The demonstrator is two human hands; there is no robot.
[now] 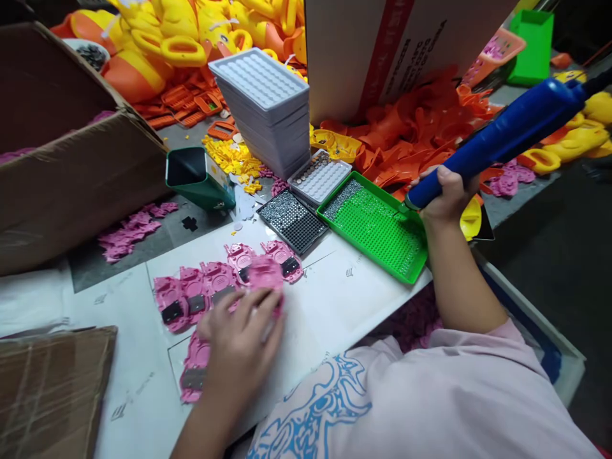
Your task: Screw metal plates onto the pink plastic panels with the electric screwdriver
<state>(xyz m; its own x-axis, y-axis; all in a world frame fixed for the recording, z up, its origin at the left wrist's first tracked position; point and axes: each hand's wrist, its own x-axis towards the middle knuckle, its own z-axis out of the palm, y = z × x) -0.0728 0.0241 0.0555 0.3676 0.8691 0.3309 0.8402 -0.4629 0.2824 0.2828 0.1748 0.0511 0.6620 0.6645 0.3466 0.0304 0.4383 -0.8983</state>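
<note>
My right hand (449,191) is wrapped round a blue electric screwdriver (497,140). Its tip points down into a green perforated tray (368,245), where small silver screws lie in the holes and heap at the far left end. Over the white work sheet, my left hand (241,338) has its fingers closed on a pink plastic part (266,274), which is smeared by motion. Around that hand lie several pink plastic housings (191,290) with black pieces on them, most in a row and one nearer me.
Beside the green tray are a black perforated tray (292,220) of screws and a white tray (321,178). Behind rise a stack of white trays (268,115), a dark green container (201,178) and a carton (382,57). Another carton (71,172) stands left; yellow and orange parts pile up behind.
</note>
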